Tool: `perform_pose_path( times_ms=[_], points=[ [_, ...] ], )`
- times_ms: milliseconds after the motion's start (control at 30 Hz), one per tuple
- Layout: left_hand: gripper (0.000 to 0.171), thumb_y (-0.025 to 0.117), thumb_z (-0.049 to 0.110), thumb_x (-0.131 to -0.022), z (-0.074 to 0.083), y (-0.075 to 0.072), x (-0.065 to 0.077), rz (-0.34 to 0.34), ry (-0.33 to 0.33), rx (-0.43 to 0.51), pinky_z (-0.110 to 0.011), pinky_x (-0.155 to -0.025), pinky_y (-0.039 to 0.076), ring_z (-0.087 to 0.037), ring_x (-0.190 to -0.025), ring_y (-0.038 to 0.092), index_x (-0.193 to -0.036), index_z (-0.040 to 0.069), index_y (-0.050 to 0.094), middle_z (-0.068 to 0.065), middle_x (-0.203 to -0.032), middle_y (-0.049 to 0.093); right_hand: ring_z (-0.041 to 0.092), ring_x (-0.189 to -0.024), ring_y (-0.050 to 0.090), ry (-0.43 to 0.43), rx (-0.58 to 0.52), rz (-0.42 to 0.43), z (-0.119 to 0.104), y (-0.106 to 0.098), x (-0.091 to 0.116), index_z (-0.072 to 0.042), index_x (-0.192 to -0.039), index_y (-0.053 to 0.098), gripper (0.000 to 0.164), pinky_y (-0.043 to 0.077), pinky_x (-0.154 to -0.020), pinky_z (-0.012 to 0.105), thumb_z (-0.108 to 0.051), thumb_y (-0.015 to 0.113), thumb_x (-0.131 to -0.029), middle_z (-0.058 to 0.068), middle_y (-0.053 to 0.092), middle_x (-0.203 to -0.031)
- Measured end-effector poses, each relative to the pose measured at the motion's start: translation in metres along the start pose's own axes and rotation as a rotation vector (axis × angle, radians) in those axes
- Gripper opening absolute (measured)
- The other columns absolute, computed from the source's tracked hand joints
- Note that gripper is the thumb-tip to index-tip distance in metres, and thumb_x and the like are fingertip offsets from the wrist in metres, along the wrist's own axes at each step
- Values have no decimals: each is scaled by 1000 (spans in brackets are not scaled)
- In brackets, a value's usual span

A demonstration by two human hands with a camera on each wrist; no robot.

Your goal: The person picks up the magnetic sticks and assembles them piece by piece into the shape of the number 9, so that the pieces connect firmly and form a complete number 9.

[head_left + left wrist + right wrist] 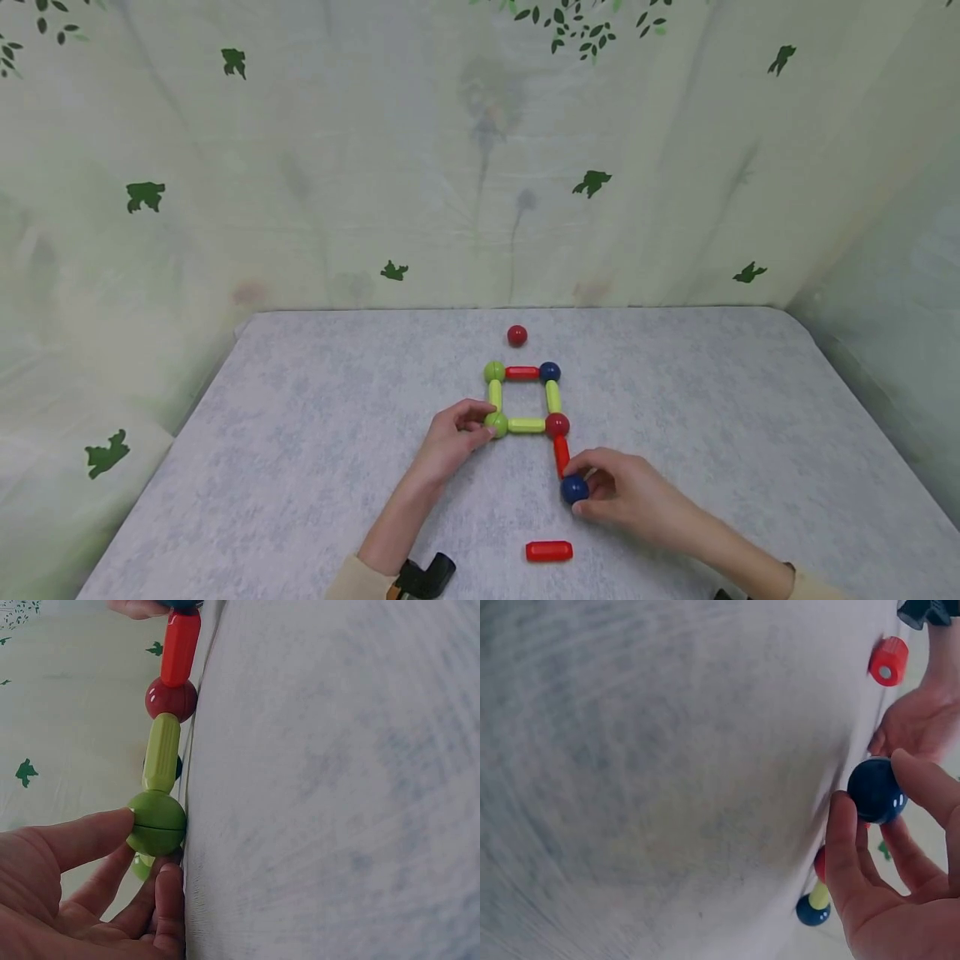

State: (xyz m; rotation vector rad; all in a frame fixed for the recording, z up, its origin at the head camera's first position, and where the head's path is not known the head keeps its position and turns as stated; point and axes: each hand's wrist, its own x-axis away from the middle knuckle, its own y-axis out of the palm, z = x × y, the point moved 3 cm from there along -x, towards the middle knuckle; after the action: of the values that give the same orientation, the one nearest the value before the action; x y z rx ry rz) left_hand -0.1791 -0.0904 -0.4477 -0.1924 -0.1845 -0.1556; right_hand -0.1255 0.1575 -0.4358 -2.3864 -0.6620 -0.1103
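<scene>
A square of magnetic rods and balls lies flat on the table. Its near left corner is a green ball [497,425], which my left hand [455,437] pinches between thumb and fingers. From the red corner ball [557,425] a red rod [562,456] runs toward me and meets a blue ball [575,489]. My right hand [628,493] grips that blue ball, thumb on the near side and fingers on the far side. The right wrist view shows the blue ball [877,790] between thumb and fingertips. Green rods [527,426] and one red rod [522,373] form the square's sides.
A loose red rod [549,552] lies near the front, between my forearms. Beyond the square sits a single red ball [517,336]. The grey mottled table [315,400] reaches back to a pale curtain [337,167] with leaf prints.
</scene>
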Motion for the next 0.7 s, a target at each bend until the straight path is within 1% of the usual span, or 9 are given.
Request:
perform_pose_path(
  times_ms=[100,300,500,567,700],
  points=[
    [31,67,3,-89,0,0,0,-3,4,7,-30,-73,45,-20,-92,51,-120,2,65,-11,-108,61,15,-85,59,-4,-1,6,1,3,0,-20,-111,66,36,52,-72,27,-17,83,-79,-6,62,-97],
    [29,66,2,-89,-2,0,-2,-4,-11,0,-29,-74,45,-20,-91,52,-118,3,66,-10,-106,61,15,-84,59,-14,-7,2,0,5,0,-22,-111,66,35,52,-72,27,-16,82,-80,-7,62,-96],
    [28,66,2,-89,-3,0,-2,-6,-12,-4,-29,-74,46,-20,-92,52,-118,3,66,-10,-107,61,15,-84,58,-3,-19,-32,1,6,-2,-23,-113,66,34,51,-72,28,-18,80,-82,-7,62,-96],
    [28,66,2,-89,-3,0,-2,1,-22,-1,-29,-74,45,-20,-92,52,-117,4,67,-9,-107,61,16,-85,58,-1,-27,-44,1,6,-3,-22,-114,66,34,51,-72,28,-18,79,-83,-6,62,-97],
    [28,66,2,-90,-3,0,-3,4,-23,-7,-29,-75,46,-20,-93,52,-118,4,67,-9,-107,61,17,-86,57,-9,-40,-61,3,6,-3,-23,-117,65,35,50,-72,28,-20,78,-84,-6,62,-99]
  ],
)
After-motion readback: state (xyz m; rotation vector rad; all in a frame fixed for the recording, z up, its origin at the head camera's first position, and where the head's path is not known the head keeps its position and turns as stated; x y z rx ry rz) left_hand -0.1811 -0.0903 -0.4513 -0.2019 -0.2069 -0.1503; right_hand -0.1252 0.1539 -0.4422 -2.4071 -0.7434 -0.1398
